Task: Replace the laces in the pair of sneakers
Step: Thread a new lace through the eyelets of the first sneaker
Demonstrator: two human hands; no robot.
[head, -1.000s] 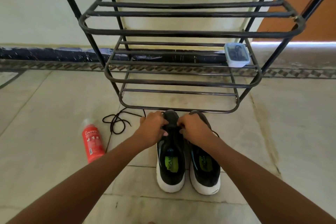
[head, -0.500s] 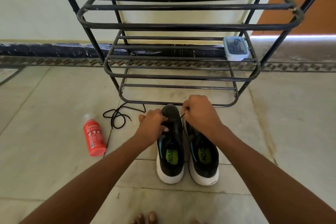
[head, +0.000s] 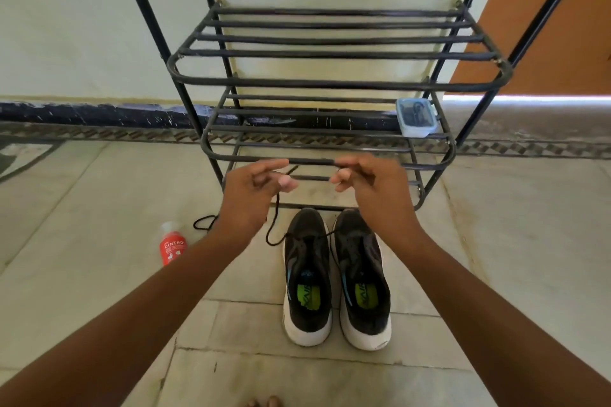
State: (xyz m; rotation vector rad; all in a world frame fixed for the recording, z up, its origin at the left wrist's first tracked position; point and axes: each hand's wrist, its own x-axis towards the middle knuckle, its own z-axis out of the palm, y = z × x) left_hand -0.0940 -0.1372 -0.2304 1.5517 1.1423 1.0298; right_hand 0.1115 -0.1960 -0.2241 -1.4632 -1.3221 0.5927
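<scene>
We are holding both hands up in front of the lower shelf of the black metal rack (head: 330, 82). Our left hand (head: 254, 195) is pinching a black lace (head: 276, 225) between thumb and fingers; one end is sticking out above the fingers, and the rest is hanging down to the front eyelets of the left sneaker (head: 307, 277). Our right hand (head: 370, 188) is showing curled fingers with the tips close together, but it is blurred, so we cannot tell if it is holding the other end of the lace. That part of the lace is crossing over the right sneaker (head: 362, 277), and we are losing it under the right wrist.

The two sneakers are standing side by side on the tiled floor (head: 99, 195), toes toward the rack. Behind our left forearm, a second black lace (head: 205, 223) is lying on the floor, mostly hidden. Near it a red bottle (head: 172, 246) is lying, its white cap blurred. On the right end of the lower shelf a small clear box (head: 416, 117) is sitting; its dark contents are hard to make out. At the bottom edge, toes are partly showing.
</scene>
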